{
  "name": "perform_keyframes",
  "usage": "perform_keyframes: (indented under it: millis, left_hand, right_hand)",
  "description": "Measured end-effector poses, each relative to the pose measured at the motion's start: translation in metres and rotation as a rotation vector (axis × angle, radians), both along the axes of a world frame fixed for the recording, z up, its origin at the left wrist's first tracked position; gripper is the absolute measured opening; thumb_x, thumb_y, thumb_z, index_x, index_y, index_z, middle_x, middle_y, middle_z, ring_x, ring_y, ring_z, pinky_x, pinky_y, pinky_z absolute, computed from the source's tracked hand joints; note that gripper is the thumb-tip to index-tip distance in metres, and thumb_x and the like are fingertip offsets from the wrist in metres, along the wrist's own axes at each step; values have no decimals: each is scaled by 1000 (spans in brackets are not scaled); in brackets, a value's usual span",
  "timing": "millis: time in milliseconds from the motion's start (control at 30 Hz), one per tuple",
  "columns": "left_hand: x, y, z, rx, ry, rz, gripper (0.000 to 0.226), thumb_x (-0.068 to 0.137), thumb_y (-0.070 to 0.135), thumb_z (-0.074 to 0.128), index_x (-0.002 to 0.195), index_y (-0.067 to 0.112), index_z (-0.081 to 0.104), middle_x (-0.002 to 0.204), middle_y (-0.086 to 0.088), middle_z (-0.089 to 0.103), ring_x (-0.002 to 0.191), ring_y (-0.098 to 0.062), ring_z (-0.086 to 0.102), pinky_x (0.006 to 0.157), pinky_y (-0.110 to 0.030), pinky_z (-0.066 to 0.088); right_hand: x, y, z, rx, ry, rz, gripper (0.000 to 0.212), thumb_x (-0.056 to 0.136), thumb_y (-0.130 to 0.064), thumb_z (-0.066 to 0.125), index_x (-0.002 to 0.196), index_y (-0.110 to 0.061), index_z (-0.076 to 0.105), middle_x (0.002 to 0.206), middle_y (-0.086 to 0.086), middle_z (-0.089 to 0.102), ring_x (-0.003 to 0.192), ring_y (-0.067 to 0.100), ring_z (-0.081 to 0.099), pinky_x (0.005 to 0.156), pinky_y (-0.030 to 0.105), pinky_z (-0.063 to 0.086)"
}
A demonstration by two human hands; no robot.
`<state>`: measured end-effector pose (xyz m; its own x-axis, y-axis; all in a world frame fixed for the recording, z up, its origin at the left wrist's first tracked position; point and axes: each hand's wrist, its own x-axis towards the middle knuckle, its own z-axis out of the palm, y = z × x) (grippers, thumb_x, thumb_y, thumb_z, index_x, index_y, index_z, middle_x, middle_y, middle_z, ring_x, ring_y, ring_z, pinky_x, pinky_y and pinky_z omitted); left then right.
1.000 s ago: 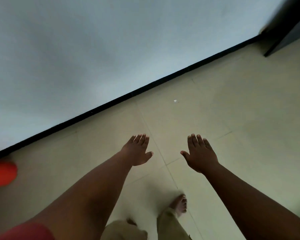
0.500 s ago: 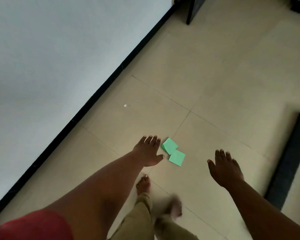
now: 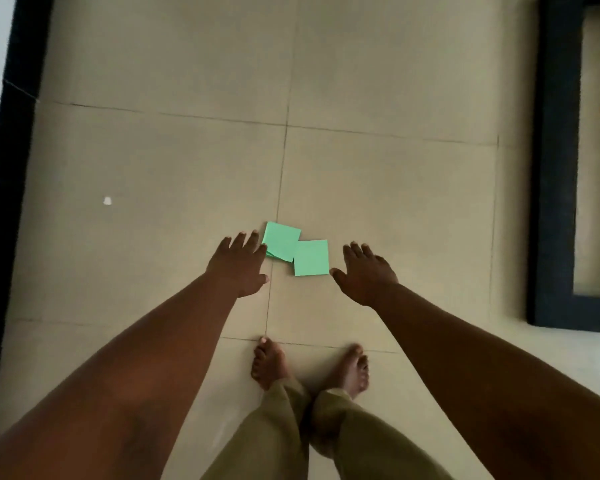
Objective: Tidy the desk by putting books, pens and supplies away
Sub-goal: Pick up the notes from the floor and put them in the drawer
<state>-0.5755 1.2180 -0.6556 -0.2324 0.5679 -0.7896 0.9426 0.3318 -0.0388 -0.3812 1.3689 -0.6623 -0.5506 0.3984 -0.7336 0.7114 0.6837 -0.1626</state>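
Green sticky notes lie on the beige tiled floor in front of my bare feet. A small stack (image 3: 281,240) sits on the left and a single note (image 3: 311,257) lies just right of it, touching its corner. My left hand (image 3: 239,264) hovers palm down at the stack's left edge, fingers spread and empty. Palm down and empty too, my right hand (image 3: 365,271) is just right of the single note. I cannot tell whether either hand touches the notes.
A black skirting board (image 3: 12,140) runs along the white wall on the left. A black-framed piece of furniture (image 3: 553,168) stands on the right. A tiny white scrap (image 3: 107,201) lies on the floor to the left. My feet (image 3: 269,363) stand close behind the notes.
My view has swung from the wall to the floor. The green notes came into sight and now lie between my hands. Both hands have closed in on them.
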Motion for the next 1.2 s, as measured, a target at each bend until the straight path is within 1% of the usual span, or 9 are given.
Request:
perform_keyframes:
  millis: [167, 367, 567, 633, 800, 933, 1067, 1133, 1200]
  left_hand:
    - [2, 11, -73, -9, 8, -130, 79, 91, 54, 47, 152, 19, 12, 161, -10, 1, 147, -31, 8, 117, -46, 14]
    - [0, 25, -133, 34, 23, -115, 79, 91, 60, 42, 151, 17, 14, 161, -12, 3, 147, -32, 9, 115, -47, 16]
    - [-3, 38, -169, 144, 25, -81, 64, 96, 43, 44, 147, 9, 23, 159, -15, 11, 145, -33, 13, 113, -47, 22]
    - [-4, 39, -180, 154, 25, -64, 67, 95, 38, 49, 148, 9, 19, 159, -15, 11, 145, -34, 13, 113, -47, 23]
    - [-10, 43, -202, 164, 22, -75, 85, 88, 36, 63, 151, 10, 12, 159, -14, 10, 145, -34, 14, 113, -48, 23]
    - [-9, 43, -216, 166, 29, -41, 94, 82, 35, 70, 150, 10, 12, 158, -15, 15, 144, -35, 17, 113, -50, 22]
    - [1, 41, -220, 236, 120, -80, 101, 73, 36, 78, 148, 7, 17, 139, -21, 38, 129, -38, 35, 110, -59, 20]
    - [4, 42, -219, 255, 142, -49, 96, 69, 36, 80, 143, 6, 27, 129, -21, 44, 121, -38, 41, 107, -63, 21]
    - [4, 43, -213, 241, 111, 24, 76, 70, 34, 79, 130, 7, 41, 122, -19, 51, 116, -38, 46, 103, -57, 30]
  right_hand:
    - [12, -13, -72, -63, -74, -41, 81, 91, -54, 45, 150, -10, 12, 160, 8, 10, 147, 26, 9, 114, 45, 23]
    - [7, -17, -126, -28, -68, -14, 77, 90, -45, 54, 148, -12, 16, 159, 9, 11, 146, 29, 13, 111, 45, 27]
    - [-17, -17, -168, 48, 16, -1, 67, 86, -42, 60, 140, -15, 30, 151, 12, 27, 134, 32, 32, 100, 43, 36]
    - [-25, -17, -179, 72, 48, 16, 68, 85, -41, 61, 140, -16, 30, 150, 12, 28, 132, 32, 34, 99, 42, 37]
    - [-37, -18, -201, 59, 34, 86, 87, 81, -41, 67, 148, -16, 18, 156, 12, 17, 141, 34, 21, 107, 44, 31]
    - [-37, -21, -210, 150, 74, 146, 85, 80, -30, 69, 147, -13, 21, 146, 16, 31, 130, 34, 36, 102, 41, 35]
    - [-36, -19, -208, 200, 56, 97, 90, 68, -40, 78, 140, -15, 30, 130, 14, 40, 116, 33, 44, 94, 39, 36]
    - [-35, -18, -206, 208, 54, 77, 79, 68, -42, 77, 132, -18, 38, 126, 12, 45, 114, 33, 45, 91, 38, 36]
    - [-32, -16, -199, 159, 64, 46, 60, 75, -40, 71, 125, -19, 47, 121, 10, 52, 112, 32, 49, 88, 38, 38]
